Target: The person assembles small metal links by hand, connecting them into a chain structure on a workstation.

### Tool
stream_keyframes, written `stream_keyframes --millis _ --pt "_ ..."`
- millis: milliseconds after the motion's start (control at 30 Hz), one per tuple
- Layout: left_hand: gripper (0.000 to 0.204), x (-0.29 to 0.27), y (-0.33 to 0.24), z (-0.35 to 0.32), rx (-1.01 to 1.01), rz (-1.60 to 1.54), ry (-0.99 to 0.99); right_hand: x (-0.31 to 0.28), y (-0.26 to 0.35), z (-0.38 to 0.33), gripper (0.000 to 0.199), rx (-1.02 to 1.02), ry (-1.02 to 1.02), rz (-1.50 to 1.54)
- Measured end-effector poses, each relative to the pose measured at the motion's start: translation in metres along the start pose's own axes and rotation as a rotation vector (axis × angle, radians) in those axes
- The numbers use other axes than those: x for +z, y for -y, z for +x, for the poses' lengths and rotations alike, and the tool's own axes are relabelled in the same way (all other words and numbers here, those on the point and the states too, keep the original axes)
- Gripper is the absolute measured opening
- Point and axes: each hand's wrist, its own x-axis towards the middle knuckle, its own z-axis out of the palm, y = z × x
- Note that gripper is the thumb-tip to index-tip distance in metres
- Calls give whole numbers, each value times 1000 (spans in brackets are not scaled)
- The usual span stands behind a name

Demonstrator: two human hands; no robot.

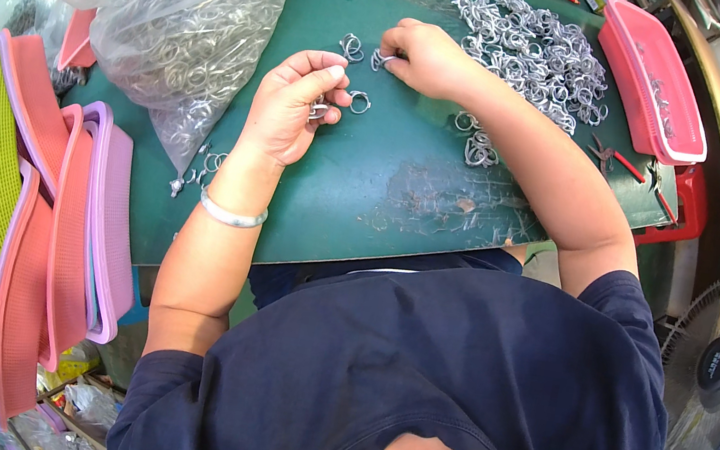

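Note:
My left hand (292,105) is above the green table, its fingers curled around a few silver metal rings (317,111) that show below the thumb. My right hand (426,56) is to the right and a little farther off, with thumb and fingertips closed on silver rings (378,61) at the tabletop. Between the hands lie a small cluster of rings (350,48) and a single ring (360,103). A large pile of the same rings (542,52) spreads beyond my right forearm, and a smaller cluster (481,151) lies on the near side of that forearm.
A clear plastic bag (185,59) full of rings stands at the left, with a few loose rings (209,162) beside it. Stacked plastic baskets (33,204) fill the far left. A pink basket (655,88), red-handled pliers (616,159) and a fan (712,361) are at the right.

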Motion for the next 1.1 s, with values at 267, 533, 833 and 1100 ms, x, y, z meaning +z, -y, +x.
stream_keyframes --millis 267,533,833,1100 --pt "34 15 2 -6 111 282 -61 -9 18 -25 11 -5 -106 533" --pt "32 19 6 -8 191 292 44 -8 36 -38 13 30 -89 1120" --pt "20 13 2 -7 13 -28 91 -11 38 -41 13 256 -81 1404" --pt "15 22 8 -11 160 311 71 -7 32 -41 11 301 -12 1459"
